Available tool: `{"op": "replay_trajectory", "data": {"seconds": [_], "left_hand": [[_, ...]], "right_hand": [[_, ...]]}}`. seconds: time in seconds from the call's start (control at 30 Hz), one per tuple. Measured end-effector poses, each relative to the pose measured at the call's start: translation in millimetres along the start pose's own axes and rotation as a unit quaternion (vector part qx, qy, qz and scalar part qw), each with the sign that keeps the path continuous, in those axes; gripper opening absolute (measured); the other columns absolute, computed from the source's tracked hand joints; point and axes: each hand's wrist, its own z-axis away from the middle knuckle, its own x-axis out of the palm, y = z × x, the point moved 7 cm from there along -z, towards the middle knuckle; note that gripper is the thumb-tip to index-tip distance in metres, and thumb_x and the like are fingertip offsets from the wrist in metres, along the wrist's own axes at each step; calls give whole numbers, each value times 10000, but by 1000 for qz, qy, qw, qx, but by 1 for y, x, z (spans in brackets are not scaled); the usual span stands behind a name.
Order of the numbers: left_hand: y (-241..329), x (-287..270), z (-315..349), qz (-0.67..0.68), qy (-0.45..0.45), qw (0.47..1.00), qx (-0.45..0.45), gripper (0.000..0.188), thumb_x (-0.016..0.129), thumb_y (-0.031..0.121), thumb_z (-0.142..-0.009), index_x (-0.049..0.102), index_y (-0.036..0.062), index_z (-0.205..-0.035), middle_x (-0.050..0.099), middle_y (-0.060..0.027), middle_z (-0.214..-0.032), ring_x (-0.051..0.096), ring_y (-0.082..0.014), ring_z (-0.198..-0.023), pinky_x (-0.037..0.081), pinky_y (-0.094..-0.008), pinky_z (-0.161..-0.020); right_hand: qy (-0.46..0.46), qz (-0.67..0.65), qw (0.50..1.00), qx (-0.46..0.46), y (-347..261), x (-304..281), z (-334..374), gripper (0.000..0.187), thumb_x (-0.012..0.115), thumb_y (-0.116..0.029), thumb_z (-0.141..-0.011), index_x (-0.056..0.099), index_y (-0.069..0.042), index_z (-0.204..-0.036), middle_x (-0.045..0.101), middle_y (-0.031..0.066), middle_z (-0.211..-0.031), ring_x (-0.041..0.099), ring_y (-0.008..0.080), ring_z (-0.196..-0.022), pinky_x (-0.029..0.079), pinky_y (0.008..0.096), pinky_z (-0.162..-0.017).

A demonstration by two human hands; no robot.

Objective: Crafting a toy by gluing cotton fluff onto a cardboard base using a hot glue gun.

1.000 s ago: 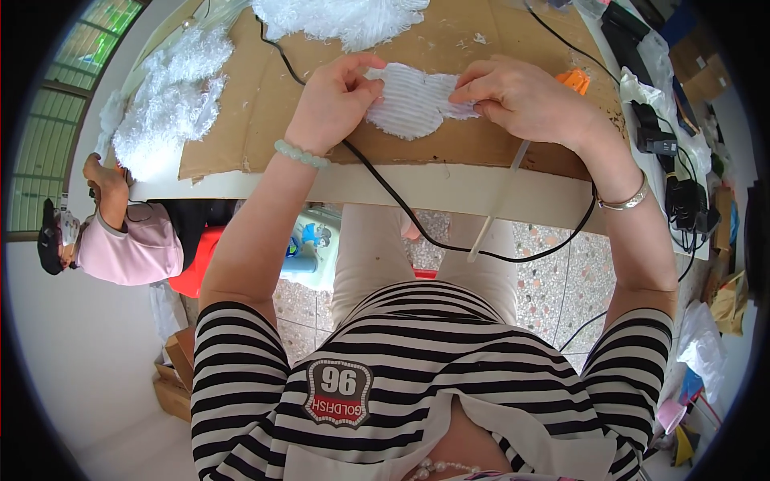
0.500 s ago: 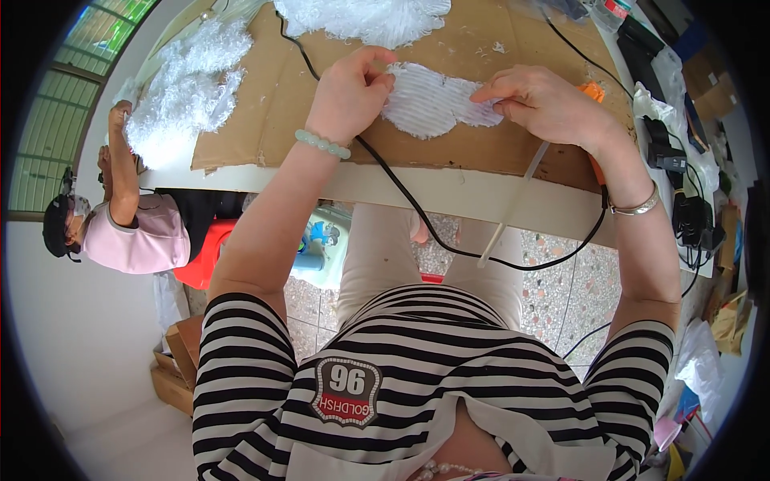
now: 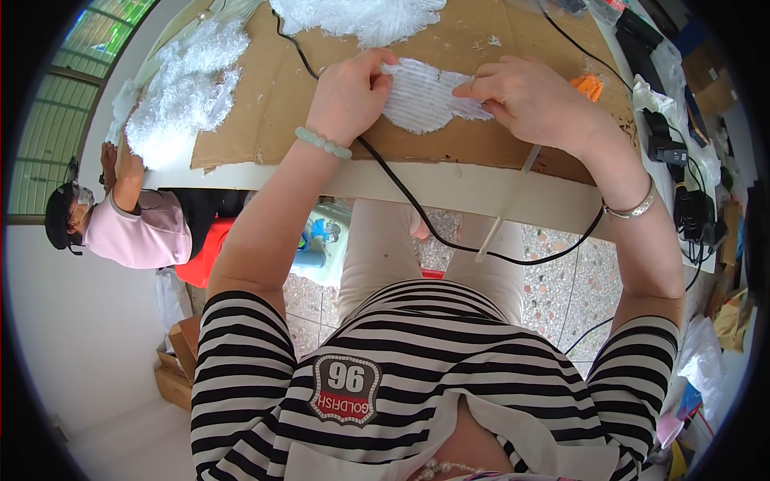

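Between my hands lies a white ribbed fabric piece [image 3: 419, 100] with fuzzy, uneven edges, over a brown cardboard sheet. My left hand [image 3: 353, 92] pinches its left end between thumb and fingers. At the right end, my right hand [image 3: 525, 100] has thumb and fingertips closed on the fabric's edge. Just beyond this hand an orange tool [image 3: 589, 86] shows in part, apparently a glue gun; the hand hides much of it. A long translucent stick [image 3: 501, 212] juts from beneath the hand past the table's near edge.
White shredded fluffy material is heaped at the left [image 3: 188, 88] and far side [image 3: 361, 18] of the cardboard [image 3: 265, 120]. A black cord [image 3: 401, 184] loops over the table edge. Adapters and cables [image 3: 690, 212] crowd the right. A co-worker in pink [image 3: 140, 228] is at the left.
My right hand has shifted a little left along the fabric, and the fabric's right part looks drawn in. The co-worker's raised arm has moved in behind the white heap.
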Motion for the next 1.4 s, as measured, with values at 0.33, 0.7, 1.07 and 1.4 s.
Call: {"op": "replay_trajectory", "data": {"seconds": [0.33, 0.7, 1.07, 1.4], "left_hand": [[2, -2, -4, -16, 23, 999, 24, 168, 588, 81, -762, 635, 99, -922, 631, -124, -678, 610, -325, -652, 496, -410, -626], [4, -3, -2, -53, 17, 998, 34, 188, 625, 95, -785, 630, 94, -972, 626, -92, -680, 598, -225, -604, 481, -319, -585], [-11, -3, -20, 2, -57, 998, -2, 141, 666, 134, -753, 681, 71, -878, 651, -105, -759, 620, -263, -673, 501, -336, -633], [-88, -33, -31, 221, 126, 934, -250, 141, 626, 109, -795, 675, 26, -898, 602, -12, -677, 568, -102, -638, 463, -259, -589]], "right_hand": [[34, 96, 994, -25, -13, 2, -3, 286, 597, 8, -726, 673, -67, -991, 578, 74, -795, 563, 250, -824, 444, 362, -753], [38, 122, 992, -16, -22, 5, -5, 304, 569, -2, -742, 670, -97, -1013, 561, 74, -819, 565, 242, -828, 434, 362, -765], [25, 167, 985, -25, -27, 9, -7, 314, 521, -19, -763, 680, -111, -1017, 534, 99, -806, 564, 244, -831, 419, 367, -778], [32, 160, 986, -35, -28, 8, -9, 307, 515, -26, -771, 680, -104, -1017, 527, 95, -786, 557, 243, -819, 411, 360, -770]]}}
